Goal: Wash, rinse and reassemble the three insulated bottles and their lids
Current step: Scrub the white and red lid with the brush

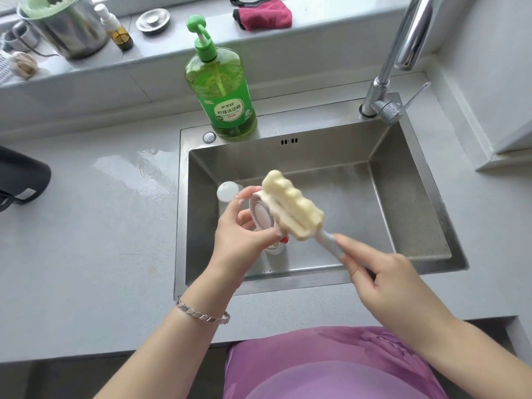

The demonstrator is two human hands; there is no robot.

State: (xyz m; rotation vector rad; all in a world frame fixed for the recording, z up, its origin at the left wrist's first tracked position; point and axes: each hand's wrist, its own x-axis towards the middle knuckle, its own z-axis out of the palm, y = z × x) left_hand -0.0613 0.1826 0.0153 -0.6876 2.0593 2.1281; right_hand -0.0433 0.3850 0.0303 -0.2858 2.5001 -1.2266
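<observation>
Over the left half of the sink (403, 180), which is set toward the right end of the counter (86, 226), my left hand (239, 240) is curled round a round white lid (262, 214), thumb along its lower rim and its pale face turned up toward the camera. My right hand (383, 280) grips the grey handle of the sponge brush (290, 203), forefinger laid along the shaft, and the yellow foam head lies against the lid's right edge. I judge this to be the washing step on one lid, with rinsing and reassembly not yet reached. Down by the sink's left wall is a white bottle (229, 191); I cannot tell whether it stands or lies, and another piece beneath my left hand is mostly hidden. No water runs from the faucet (403, 44). Next, I reckon, the lid wants turning in my left hand so the foam reaches its whole rim. Then comes a rinse, which means freeing a hand for the tap lever. Green detergent (221, 90) stands at the sink's back edge if more lather is needed.
</observation>
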